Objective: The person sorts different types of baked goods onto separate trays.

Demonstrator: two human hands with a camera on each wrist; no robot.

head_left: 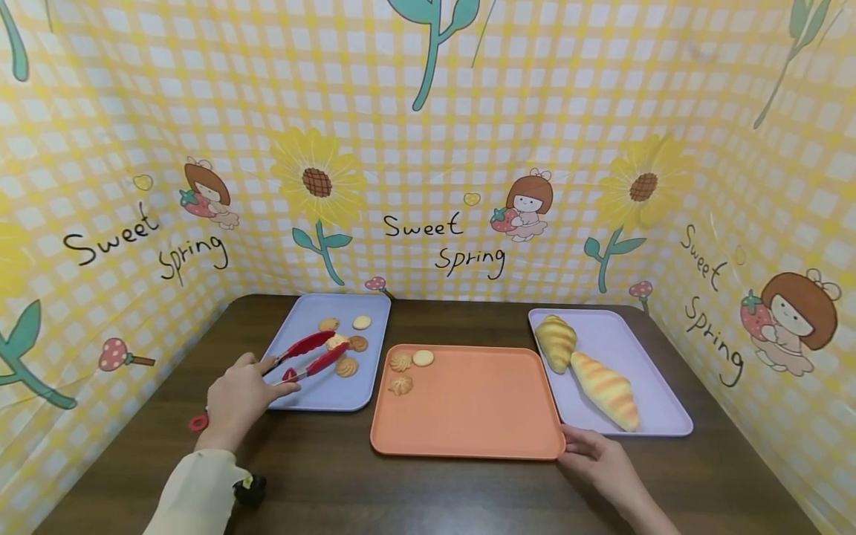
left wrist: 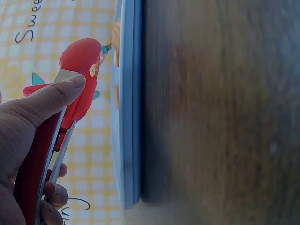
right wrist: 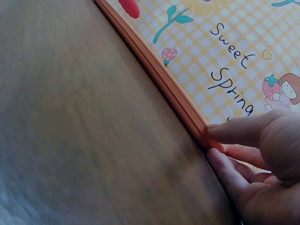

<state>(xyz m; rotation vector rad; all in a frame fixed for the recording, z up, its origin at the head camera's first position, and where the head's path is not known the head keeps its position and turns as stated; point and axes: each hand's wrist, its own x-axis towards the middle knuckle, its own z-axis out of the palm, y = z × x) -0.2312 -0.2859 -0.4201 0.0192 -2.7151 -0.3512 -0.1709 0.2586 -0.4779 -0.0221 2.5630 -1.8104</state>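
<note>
My left hand [head_left: 242, 394] grips red-tipped metal tongs [head_left: 304, 351] over the blue tray [head_left: 294, 400]. Between the tong tips is a pale cookie [head_left: 337, 341]; in the left wrist view only a small bit of that cookie [left wrist: 95, 70] shows. Several other cookies, among them a swirled one [head_left: 346, 367] and a smooth round one [head_left: 362, 322], lie on this tray around the tips. At the near right corner of the orange tray [head_left: 468, 401], my right hand [head_left: 605, 467] pinches the rim between thumb and fingers. Three cookies [head_left: 401, 385] sit at that tray's far left.
A lilac tray [head_left: 658, 401] stands at the right, bearing two bread rolls: a browner one [head_left: 556, 343] and a longer striped one [head_left: 607, 391]. The dark wooden table [head_left: 348, 490] backs onto a yellow checked cloth [head_left: 414, 163] that also rises on both sides.
</note>
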